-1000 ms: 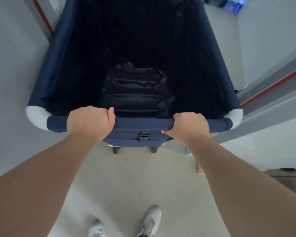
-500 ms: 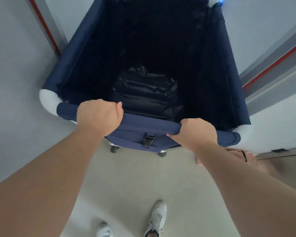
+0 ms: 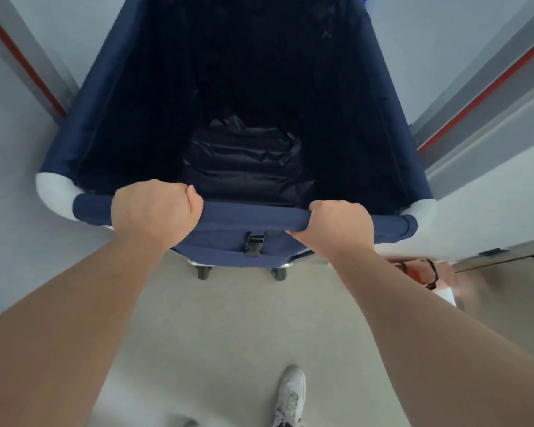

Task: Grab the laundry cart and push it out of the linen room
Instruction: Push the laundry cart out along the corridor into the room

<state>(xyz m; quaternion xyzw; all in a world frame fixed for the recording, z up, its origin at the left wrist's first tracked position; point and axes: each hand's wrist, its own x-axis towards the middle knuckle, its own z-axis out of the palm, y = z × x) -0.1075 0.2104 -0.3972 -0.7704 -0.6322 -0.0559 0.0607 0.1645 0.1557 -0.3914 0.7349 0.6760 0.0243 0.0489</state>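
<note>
A navy fabric laundry cart (image 3: 253, 217) with white corner caps fills the upper middle of the head view. Its near rim is a padded bar with a black buckle below it. My left hand (image 3: 154, 211) grips the bar left of centre. My right hand (image 3: 341, 228) grips it right of centre. A black bag (image 3: 244, 161) lies at the bottom of the cart. Two small caster wheels (image 3: 204, 272) show under the near edge. The cart stands between the two sides of a doorway.
Grey door frames with red strips flank the cart at left (image 3: 28, 66) and right (image 3: 475, 97). White walls stand close on both sides. A red fire extinguisher (image 3: 420, 269) and a metal panel (image 3: 506, 288) sit low at right. My white shoes (image 3: 290, 396) are on pale floor.
The cart has rolled forward into the doorway and the frames have slid nearer on both sides. My feet have stepped ahead. Both hands keep the same grip.
</note>
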